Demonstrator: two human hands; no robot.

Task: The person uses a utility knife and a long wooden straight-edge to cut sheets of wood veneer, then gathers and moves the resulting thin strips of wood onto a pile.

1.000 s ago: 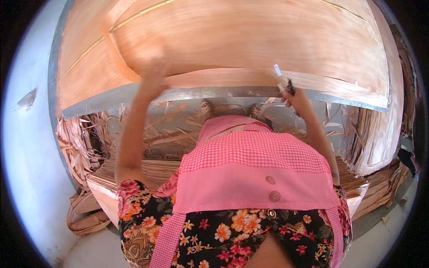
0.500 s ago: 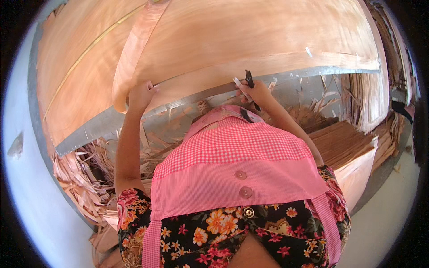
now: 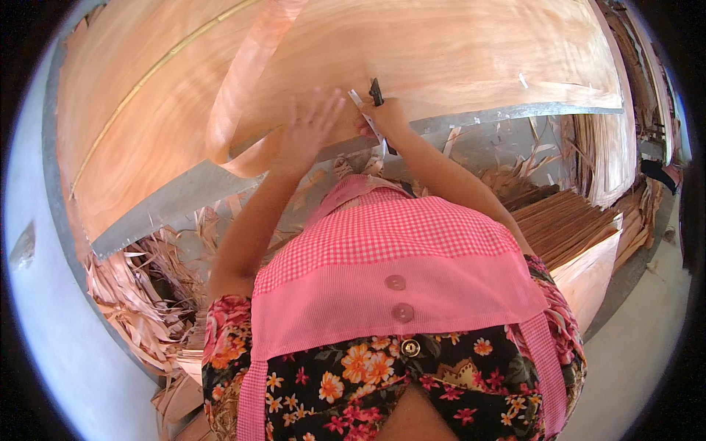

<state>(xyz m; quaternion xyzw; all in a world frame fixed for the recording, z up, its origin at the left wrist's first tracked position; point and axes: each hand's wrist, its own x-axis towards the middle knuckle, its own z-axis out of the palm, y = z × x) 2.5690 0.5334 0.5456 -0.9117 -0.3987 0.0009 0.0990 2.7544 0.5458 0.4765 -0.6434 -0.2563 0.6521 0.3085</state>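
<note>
My left hand [image 3: 309, 128], blurred, is over the near edge of the pale veneer sheet [image 3: 478, 51], its fingers spread and nothing visible held in them. Just right of it, my right hand [image 3: 386, 121] grips a black cutting tool [image 3: 376, 92] and a thin white strip [image 3: 359, 103]. A loose veneer band [image 3: 250, 81] lies curled over the sheet to the left of my left hand. A narrow yellow tape line [image 3: 143, 81] runs along the sheet's left part.
The table's grey metal edge [image 3: 507, 113] runs below the sheet. Torn veneer scraps [image 3: 140, 294] pile up at lower left, and stacked veneer [image 3: 559, 228] stands at right. A pale wall [image 3: 29, 206] is at far left. My feet show on the littered floor.
Since half a second ago, my left hand has moved right and up, from closed on the veneer edge to spread. My right hand has moved left and up. The curled band has shifted right.
</note>
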